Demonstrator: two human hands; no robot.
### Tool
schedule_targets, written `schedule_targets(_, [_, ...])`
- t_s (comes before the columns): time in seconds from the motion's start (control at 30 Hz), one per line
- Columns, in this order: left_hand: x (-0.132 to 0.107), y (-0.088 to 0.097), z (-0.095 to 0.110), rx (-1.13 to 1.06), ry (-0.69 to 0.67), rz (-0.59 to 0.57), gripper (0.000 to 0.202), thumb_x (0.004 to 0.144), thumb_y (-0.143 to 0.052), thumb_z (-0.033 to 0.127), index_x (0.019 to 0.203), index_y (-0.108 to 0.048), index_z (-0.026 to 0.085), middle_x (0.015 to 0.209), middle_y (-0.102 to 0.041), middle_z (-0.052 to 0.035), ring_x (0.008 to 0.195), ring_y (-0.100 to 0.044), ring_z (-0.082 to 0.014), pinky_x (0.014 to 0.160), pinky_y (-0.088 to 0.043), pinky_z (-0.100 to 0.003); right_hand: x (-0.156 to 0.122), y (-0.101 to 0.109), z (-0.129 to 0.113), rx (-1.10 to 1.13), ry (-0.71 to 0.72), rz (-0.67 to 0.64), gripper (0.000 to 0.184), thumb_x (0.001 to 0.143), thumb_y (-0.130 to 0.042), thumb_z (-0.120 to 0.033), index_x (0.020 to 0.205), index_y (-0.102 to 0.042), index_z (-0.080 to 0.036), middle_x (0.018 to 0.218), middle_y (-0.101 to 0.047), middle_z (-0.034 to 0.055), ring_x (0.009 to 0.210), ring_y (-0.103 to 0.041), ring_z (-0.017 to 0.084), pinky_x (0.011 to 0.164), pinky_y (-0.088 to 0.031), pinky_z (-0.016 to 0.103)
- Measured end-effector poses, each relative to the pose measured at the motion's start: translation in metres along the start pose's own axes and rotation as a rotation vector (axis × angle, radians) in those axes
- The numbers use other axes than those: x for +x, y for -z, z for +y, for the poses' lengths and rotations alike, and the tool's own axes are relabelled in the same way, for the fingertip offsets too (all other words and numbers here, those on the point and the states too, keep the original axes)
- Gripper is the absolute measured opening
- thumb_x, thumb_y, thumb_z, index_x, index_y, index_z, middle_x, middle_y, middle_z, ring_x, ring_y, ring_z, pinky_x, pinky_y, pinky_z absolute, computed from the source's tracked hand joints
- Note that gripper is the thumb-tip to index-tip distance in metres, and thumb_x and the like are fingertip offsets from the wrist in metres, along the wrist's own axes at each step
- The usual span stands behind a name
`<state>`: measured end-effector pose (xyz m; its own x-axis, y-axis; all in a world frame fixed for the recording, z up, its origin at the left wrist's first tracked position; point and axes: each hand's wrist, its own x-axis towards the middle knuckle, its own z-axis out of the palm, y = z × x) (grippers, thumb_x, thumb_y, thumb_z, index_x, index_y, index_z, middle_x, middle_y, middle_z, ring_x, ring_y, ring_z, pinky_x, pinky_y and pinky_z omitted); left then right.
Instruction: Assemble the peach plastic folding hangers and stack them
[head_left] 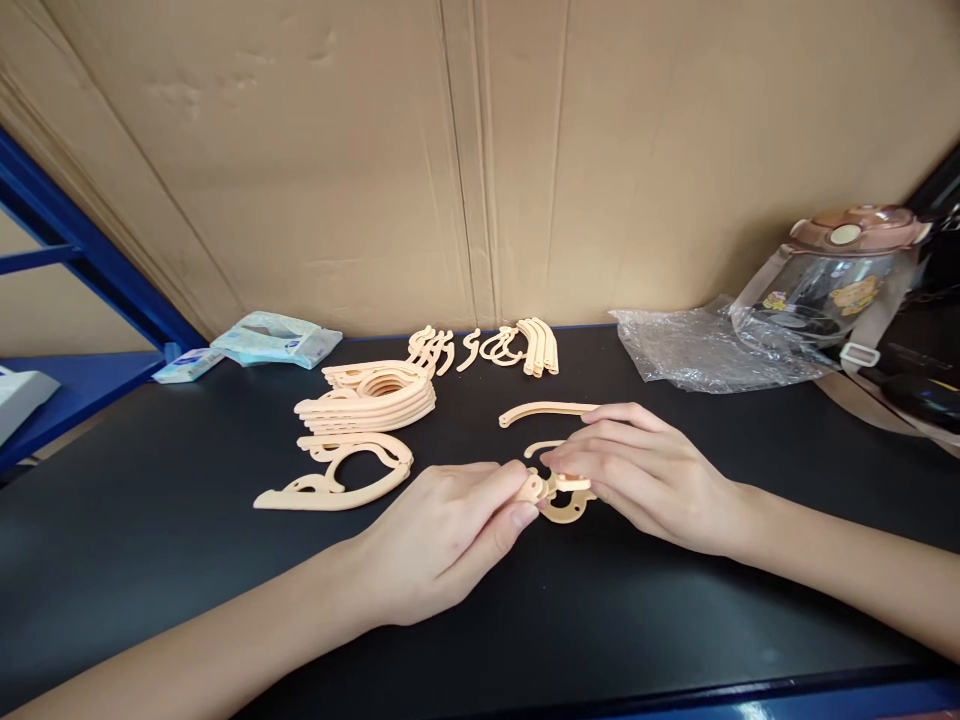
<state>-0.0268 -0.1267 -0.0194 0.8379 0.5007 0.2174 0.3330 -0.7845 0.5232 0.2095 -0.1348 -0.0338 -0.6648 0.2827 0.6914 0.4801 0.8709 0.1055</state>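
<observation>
Over the front middle of the table, my left hand (457, 530) pinches the end of a beige plastic hanger piece (532, 488) between thumb and forefinger. My right hand (652, 475) meets it from the other side, its fingers closed round a second beige hanger piece (574, 483). The two pieces touch or overlap, and the fingers hide most of both. Just below lies a rounded part with holes (564, 513); whether it is joined to them I cannot tell. Beyond my right fingers rest a curved hanger arm (547, 409) and a small hook (541, 448).
Folded hangers (367, 400) are stacked at left, with a single one (334, 490) in front. Loose hooks (433, 348) and several arms (538, 347) lie at the back. Tissue packs (274, 342) sit far left; a plastic bag (690, 350) and a strapped bottle (847, 275) stand right.
</observation>
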Motion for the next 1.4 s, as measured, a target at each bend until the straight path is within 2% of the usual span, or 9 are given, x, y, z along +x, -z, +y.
schedule_targets(0.3, [0.004, -0.002, 0.002, 0.015, -0.045, -0.007, 0.029, 0.102, -0.024, 0.030, 0.079, -0.039, 0.021, 0.073, -0.049, 0.0000, 0.068, -0.046, -0.0163, 0.062, -0.034, -0.026, 0.000, 0.000, -0.004, 0.026, 0.018, 0.052, 0.014, 0.096, -0.046, -0.012, 0.096, -0.060, -0.012, 0.093, -0.075, 0.0056, 0.086, -0.069, 0.012, 0.091, -0.050, 0.032])
schedule_targets(0.6, [0.005, -0.009, -0.001, 0.092, -0.053, 0.019, 0.030, 0.102, -0.024, 0.029, 0.080, -0.042, 0.020, 0.073, -0.052, -0.0009, 0.065, -0.043, -0.0165, 0.064, -0.034, -0.029, -0.002, 0.000, -0.007, -0.116, 0.129, 0.026, 0.023, 0.095, -0.041, -0.008, 0.088, -0.063, -0.013, 0.084, -0.073, 0.0079, 0.082, -0.066, 0.016, 0.082, -0.055, 0.035])
schedule_targets(0.8, [0.005, -0.012, -0.006, 0.097, -0.078, 0.023, 0.031, 0.103, -0.022, 0.027, 0.086, -0.047, 0.019, 0.077, -0.057, -0.0022, 0.068, -0.048, -0.0171, 0.068, -0.035, -0.030, -0.002, 0.002, -0.007, -0.085, 0.101, -0.026, 0.033, 0.098, -0.033, -0.007, 0.085, -0.062, -0.013, 0.077, -0.070, 0.0071, 0.078, -0.064, 0.017, 0.081, -0.053, 0.035])
schedule_targets(0.87, [0.006, -0.015, -0.001, 0.108, -0.116, 0.022, 0.032, 0.103, -0.022, 0.028, 0.086, -0.048, 0.019, 0.079, -0.060, -0.0035, 0.069, -0.051, -0.0175, 0.068, -0.036, -0.030, -0.002, 0.000, -0.007, -0.066, 0.092, -0.077, 0.033, 0.098, -0.033, -0.007, 0.086, -0.063, -0.011, 0.075, -0.068, 0.0074, 0.078, -0.064, 0.017, 0.082, -0.052, 0.035])
schedule_targets(0.97, [0.006, -0.019, 0.015, 0.017, -0.256, 0.023, 0.030, 0.103, -0.028, 0.031, 0.085, -0.050, 0.021, 0.077, -0.066, -0.0019, 0.068, -0.054, -0.0161, 0.068, -0.037, -0.031, 0.001, -0.006, -0.007, -0.043, 0.159, -0.186, 0.038, 0.099, -0.031, -0.007, 0.079, -0.063, -0.011, 0.071, -0.065, 0.0070, 0.072, -0.062, 0.016, 0.083, -0.050, 0.035])
schedule_targets(1.07, [0.002, -0.016, 0.028, -0.019, -0.309, 0.083, 0.021, 0.101, -0.037, 0.031, 0.087, -0.051, 0.023, 0.078, -0.070, 0.0006, 0.066, -0.056, -0.0154, 0.067, -0.037, -0.032, 0.003, -0.008, -0.010, -0.046, 0.224, -0.158, 0.040, 0.100, -0.029, -0.009, 0.078, -0.063, -0.010, 0.068, -0.065, 0.0064, 0.069, -0.061, 0.016, 0.082, -0.050, 0.033])
schedule_targets(1.17, [-0.002, -0.005, 0.026, 0.117, -0.275, 0.111, 0.009, 0.098, -0.042, 0.023, 0.096, -0.050, 0.021, 0.085, -0.069, -0.0011, 0.067, -0.057, -0.0164, 0.066, -0.035, -0.033, 0.002, -0.006, -0.009, -0.072, 0.150, -0.080, 0.032, 0.100, -0.031, -0.009, 0.093, -0.063, -0.008, 0.075, -0.070, 0.0068, 0.077, -0.064, 0.016, 0.087, -0.049, 0.034])
schedule_targets(1.27, [-0.003, 0.004, 0.015, 0.226, -0.176, 0.202, 0.016, 0.095, -0.048, 0.025, 0.111, -0.046, 0.020, 0.088, -0.067, -0.0009, 0.066, -0.059, -0.0156, 0.065, -0.036, -0.030, -0.002, -0.004, -0.005, -0.043, 0.041, -0.021, 0.017, 0.096, -0.043, -0.008, 0.098, -0.060, -0.010, 0.088, -0.073, 0.0069, 0.084, -0.066, 0.015, 0.091, -0.047, 0.036])
schedule_targets(1.4, [0.003, 0.001, 0.004, 0.333, -0.152, 0.191, 0.014, 0.101, -0.036, 0.020, 0.102, -0.050, 0.018, 0.082, -0.065, 0.0000, 0.066, -0.056, -0.0145, 0.067, -0.036, -0.028, -0.004, -0.005, 0.000, 0.070, -0.089, 0.055, 0.012, 0.090, -0.054, -0.009, 0.100, -0.058, -0.015, 0.098, -0.073, 0.0071, 0.091, -0.068, 0.015, 0.090, -0.050, 0.037])
